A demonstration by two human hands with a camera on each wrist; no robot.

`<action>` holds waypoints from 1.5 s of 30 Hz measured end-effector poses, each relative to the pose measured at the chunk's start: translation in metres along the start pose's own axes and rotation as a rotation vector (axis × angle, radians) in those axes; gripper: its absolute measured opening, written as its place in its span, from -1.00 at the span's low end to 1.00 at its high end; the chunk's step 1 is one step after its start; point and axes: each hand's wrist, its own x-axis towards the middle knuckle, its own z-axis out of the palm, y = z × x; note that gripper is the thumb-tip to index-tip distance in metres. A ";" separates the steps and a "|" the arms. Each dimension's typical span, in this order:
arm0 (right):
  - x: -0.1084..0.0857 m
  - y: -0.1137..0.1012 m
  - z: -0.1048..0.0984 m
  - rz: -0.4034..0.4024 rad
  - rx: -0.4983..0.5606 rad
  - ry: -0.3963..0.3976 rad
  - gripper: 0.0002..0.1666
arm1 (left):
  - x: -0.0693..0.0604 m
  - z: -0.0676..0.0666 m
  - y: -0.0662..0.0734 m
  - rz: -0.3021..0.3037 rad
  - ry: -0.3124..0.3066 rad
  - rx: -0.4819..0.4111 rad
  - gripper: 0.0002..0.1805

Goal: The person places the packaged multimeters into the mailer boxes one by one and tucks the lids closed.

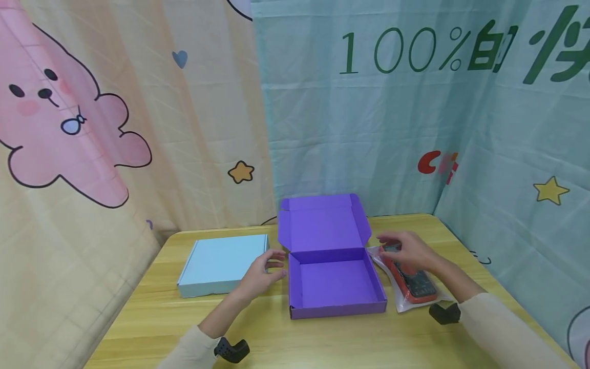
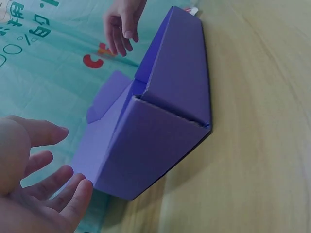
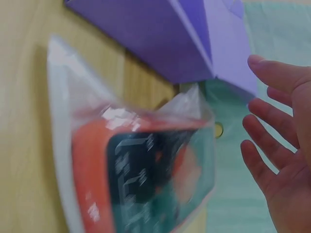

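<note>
A purple cardboard box (image 1: 338,279) stands on the table with its lid (image 1: 322,223) raised and nothing inside it. My left hand (image 1: 260,274) hovers by the box's left side, fingers spread and holding nothing. In the left wrist view that hand (image 2: 46,179) is apart from the purple box (image 2: 155,141). To the right of the box lies a clear plastic bag (image 1: 400,302) around an orange-red device (image 3: 90,194) with a dark, printed face. Above the bag hangs my right hand (image 1: 410,251), empty, its fingers loosely bent in the right wrist view.
A closed light-blue box (image 1: 221,261) lies on the table's left part, partly behind my left hand. The wooden table (image 1: 295,343) ends at printed curtains (image 1: 350,128) behind and to the right. Dark wrist devices (image 1: 232,350) sit below both forearms.
</note>
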 end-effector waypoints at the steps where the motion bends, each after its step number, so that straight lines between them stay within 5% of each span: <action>1: -0.003 0.002 -0.001 0.008 -0.002 0.011 -0.47 | -0.001 0.002 -0.001 0.001 0.001 -0.001 -0.50; 11: -0.039 0.029 0.003 0.143 -0.097 0.100 -0.36 | -0.006 0.025 -0.014 -0.028 0.044 -0.010 -0.43; 19: -0.063 0.046 0.017 0.209 -0.146 0.146 -0.03 | -0.011 0.037 -0.022 -0.085 0.054 -0.064 -0.36; 27: -0.065 0.045 0.022 0.291 -0.161 0.124 0.15 | -0.013 0.039 -0.026 -0.122 0.071 -0.130 -0.37; 45: -0.059 0.036 0.027 0.476 -0.165 0.001 0.45 | -0.015 0.036 -0.027 -0.133 0.073 -0.130 -0.39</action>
